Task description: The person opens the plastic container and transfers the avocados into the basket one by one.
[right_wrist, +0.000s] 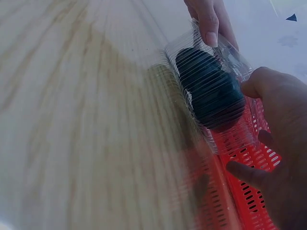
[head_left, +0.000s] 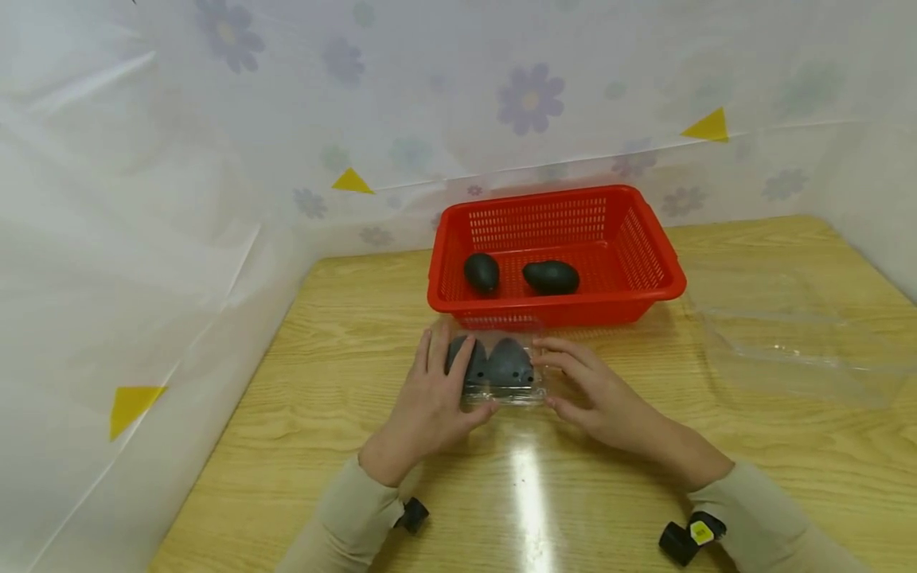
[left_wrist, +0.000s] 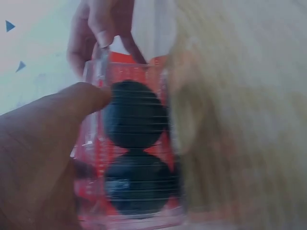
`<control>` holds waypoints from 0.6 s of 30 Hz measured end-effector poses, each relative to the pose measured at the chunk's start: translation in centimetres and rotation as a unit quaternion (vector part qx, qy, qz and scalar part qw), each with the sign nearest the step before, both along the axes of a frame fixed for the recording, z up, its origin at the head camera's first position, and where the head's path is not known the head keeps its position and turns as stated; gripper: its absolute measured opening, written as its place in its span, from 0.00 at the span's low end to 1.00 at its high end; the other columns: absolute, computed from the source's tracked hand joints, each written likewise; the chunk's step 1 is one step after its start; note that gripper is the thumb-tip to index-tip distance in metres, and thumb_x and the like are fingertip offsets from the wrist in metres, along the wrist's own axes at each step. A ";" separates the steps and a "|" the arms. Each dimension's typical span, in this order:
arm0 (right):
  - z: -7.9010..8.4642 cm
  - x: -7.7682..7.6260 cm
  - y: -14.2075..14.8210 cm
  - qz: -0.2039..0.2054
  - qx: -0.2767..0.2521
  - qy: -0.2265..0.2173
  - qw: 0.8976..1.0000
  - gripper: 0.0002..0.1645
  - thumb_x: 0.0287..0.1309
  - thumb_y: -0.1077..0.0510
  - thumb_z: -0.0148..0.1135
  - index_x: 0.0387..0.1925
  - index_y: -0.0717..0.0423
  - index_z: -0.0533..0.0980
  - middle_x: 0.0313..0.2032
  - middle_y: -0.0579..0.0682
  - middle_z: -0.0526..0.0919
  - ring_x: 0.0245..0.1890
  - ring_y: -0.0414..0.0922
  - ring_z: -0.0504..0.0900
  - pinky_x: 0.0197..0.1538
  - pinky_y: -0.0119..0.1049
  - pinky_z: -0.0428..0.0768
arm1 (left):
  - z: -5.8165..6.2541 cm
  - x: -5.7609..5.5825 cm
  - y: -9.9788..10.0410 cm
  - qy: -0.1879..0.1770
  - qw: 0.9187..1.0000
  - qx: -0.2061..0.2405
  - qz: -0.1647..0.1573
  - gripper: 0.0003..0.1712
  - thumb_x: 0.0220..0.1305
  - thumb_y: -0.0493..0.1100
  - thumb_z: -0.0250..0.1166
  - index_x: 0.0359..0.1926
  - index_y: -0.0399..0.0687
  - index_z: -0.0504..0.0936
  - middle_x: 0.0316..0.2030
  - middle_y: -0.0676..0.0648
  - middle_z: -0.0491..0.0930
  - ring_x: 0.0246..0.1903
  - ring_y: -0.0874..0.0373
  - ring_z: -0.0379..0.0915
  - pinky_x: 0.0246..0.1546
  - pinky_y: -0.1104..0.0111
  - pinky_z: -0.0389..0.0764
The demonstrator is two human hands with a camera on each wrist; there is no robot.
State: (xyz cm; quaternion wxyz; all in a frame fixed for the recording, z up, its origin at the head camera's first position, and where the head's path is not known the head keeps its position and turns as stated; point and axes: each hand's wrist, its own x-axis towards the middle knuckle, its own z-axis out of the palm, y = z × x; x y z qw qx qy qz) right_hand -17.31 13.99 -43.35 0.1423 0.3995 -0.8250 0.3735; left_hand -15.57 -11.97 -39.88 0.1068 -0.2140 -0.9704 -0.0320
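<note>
Two dark avocados [head_left: 508,362] lie side by side inside a clear plastic clamshell box [head_left: 517,395] in front of the basket. My left hand [head_left: 435,395] holds the box's left part, fingers spread over the top and thumb near the front edge. At the opposite end, my right hand [head_left: 600,396] grips the box's edge, its fingers at the back and thumb at the front corner. Through the ribbed plastic in the left wrist view both avocados [left_wrist: 134,114] show. In the right wrist view, my right thumb lies against the box [right_wrist: 192,108] while another finger stands off it.
Just behind the box stands a red plastic basket [head_left: 559,310] with two dark avocados [head_left: 551,277] in it. More clear plastic packaging [head_left: 795,334] lies on the right of the wooden table [head_left: 301,414]. White flowered sheeting [head_left: 458,95] hangs at the back and left.
</note>
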 end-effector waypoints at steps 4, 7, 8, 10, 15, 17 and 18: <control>0.1 0.1 0.2 0.001 -0.004 -0.006 1.000 0.33 0.45 0.61 0.65 0.56 0.52 0.68 0.62 0.52 0.63 0.63 0.47 0.60 0.64 0.22 0.54 | 1.3 -0.1 0.2 -0.043 0.999 -0.027 -0.008 0.53 0.49 0.73 0.53 0.68 0.50 0.50 0.69 0.38 0.39 0.66 0.36 0.39 0.59 0.47 0.62; -0.1 0.3 0.4 0.006 -0.009 -0.011 1.000 0.33 0.45 0.62 0.65 0.56 0.52 0.68 0.62 0.52 0.62 0.63 0.48 0.60 0.65 0.22 0.52 | 2.7 0.1 0.8 -0.059 0.997 -0.041 -0.033 0.48 0.49 0.69 0.58 0.67 0.53 0.54 0.67 0.41 0.46 0.66 0.40 0.42 0.58 0.44 0.59; -0.1 0.3 0.5 0.009 -0.010 -0.012 1.000 0.32 0.45 0.62 0.65 0.56 0.52 0.68 0.62 0.53 0.62 0.63 0.48 0.60 0.65 0.22 0.52 | 3.1 0.1 1.1 -0.055 0.996 -0.036 -0.052 0.45 0.50 0.66 0.60 0.65 0.54 0.58 0.66 0.43 0.51 0.65 0.42 0.46 0.58 0.44 0.60; -0.2 0.3 0.5 0.018 -0.015 -0.010 1.000 0.32 0.46 0.63 0.64 0.56 0.53 0.68 0.62 0.53 0.62 0.63 0.49 0.60 0.65 0.22 0.52 | 3.7 0.2 1.9 -0.026 0.993 -0.027 -0.110 0.36 0.51 0.61 0.63 0.58 0.55 0.66 0.59 0.47 0.62 0.60 0.48 0.57 0.57 0.50 0.64; -0.1 0.1 0.4 0.024 -0.017 -0.007 1.000 0.34 0.48 0.64 0.63 0.59 0.48 0.66 0.63 0.53 0.61 0.63 0.49 0.59 0.65 0.24 0.54 | 4.3 0.1 3.6 0.060 0.972 -0.021 -0.228 0.08 0.53 0.50 0.64 0.35 0.58 0.76 0.33 0.57 0.74 0.33 0.63 0.72 0.31 0.73 0.73; 0.0 0.1 0.4 0.022 -0.013 -0.012 1.000 0.35 0.49 0.63 0.62 0.60 0.45 0.64 0.63 0.52 0.60 0.64 0.48 0.59 0.65 0.23 0.54 | 4.0 0.1 4.0 0.085 0.967 -0.029 -0.238 0.03 0.55 0.48 0.61 0.30 0.59 0.76 0.27 0.58 0.73 0.26 0.65 0.69 0.22 0.75 0.67; 0.1 0.1 0.4 0.022 -0.010 -0.014 1.000 0.35 0.49 0.63 0.62 0.60 0.45 0.64 0.64 0.52 0.60 0.64 0.48 0.58 0.65 0.23 0.53 | 3.8 0.0 4.1 0.097 0.966 -0.034 -0.238 0.02 0.56 0.47 0.60 0.29 0.59 0.76 0.26 0.59 0.72 0.24 0.66 0.68 0.20 0.75 0.64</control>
